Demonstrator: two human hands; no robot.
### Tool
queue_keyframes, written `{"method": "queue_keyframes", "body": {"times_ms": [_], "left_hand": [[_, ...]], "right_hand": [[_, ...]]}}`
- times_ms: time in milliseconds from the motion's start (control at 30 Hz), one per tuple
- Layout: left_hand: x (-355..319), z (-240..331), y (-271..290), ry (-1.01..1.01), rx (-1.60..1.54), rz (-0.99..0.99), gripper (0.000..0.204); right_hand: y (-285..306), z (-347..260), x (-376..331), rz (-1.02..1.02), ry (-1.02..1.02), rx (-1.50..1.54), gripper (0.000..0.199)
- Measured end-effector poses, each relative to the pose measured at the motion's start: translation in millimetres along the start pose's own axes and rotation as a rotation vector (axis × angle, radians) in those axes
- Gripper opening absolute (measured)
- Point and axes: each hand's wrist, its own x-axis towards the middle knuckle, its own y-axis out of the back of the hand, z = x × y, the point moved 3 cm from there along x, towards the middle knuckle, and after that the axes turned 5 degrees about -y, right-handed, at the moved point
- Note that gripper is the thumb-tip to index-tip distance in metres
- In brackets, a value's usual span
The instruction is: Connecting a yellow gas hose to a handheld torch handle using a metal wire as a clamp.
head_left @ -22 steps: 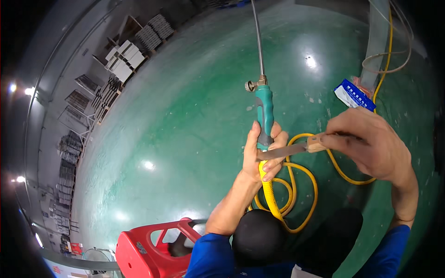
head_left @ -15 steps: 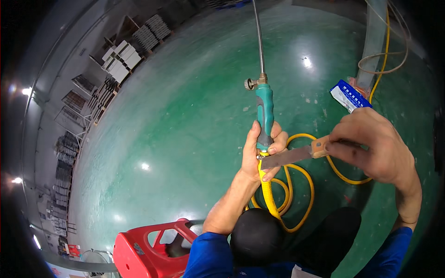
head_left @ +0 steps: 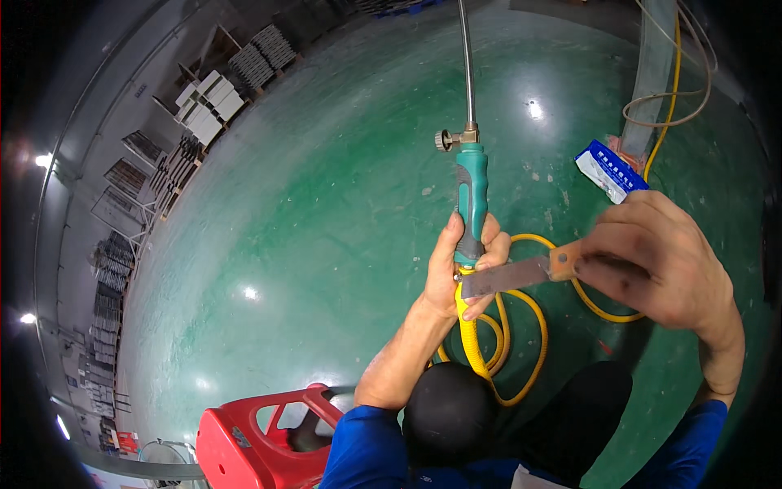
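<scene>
My left hand (head_left: 448,269) is closed around the lower end of the green and grey grip of a long metal wand (head_left: 472,187). A ridged valve knob (head_left: 442,141) sticks out on the wand's left side, and its thin tube runs up past the top of the view. A yellow hose (head_left: 470,342) joins the bottom of the grip at a small metal clamp (head_left: 459,278). In my right hand (head_left: 664,261) is a flat-bladed knife (head_left: 509,277), pinched by its wooden handle. Its blade end lies at the clamp, partly over my left fingers.
Loops of the hose lie on the green floor (head_left: 342,220) beside my knees (head_left: 450,411). A red plastic stool (head_left: 236,444) stands at lower left. Right of the wand are a blue and white packet (head_left: 609,171) and a post (head_left: 652,81). Stacked goods (head_left: 210,106) line the far left wall.
The wand's upper part has tipped a little to the right. My right hand has shifted slightly, and the knife's blade remains at the clamp.
</scene>
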Motion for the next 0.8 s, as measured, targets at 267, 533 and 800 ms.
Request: {"method": "queue_keyframes", "body": {"times_ms": [267,533,800], "left_hand": [[-0.4,-1.3,0.6,0.005,0.021,0.010,0.050],[1.4,-3.2,-3.2,-0.006,0.299,0.059,0.049],[1.7,-6.2,4.9,0.007,0.384,0.138,0.048]], "right_hand": [[1.4,-3.5,2.6,-0.017,0.005,-0.007,0.022],[6.8,-18.4,8.1,-0.010,0.075,-0.207,0.024],[-4.2,-34.3,-5.6,-0.134,0.195,-0.474,0.027]]}}
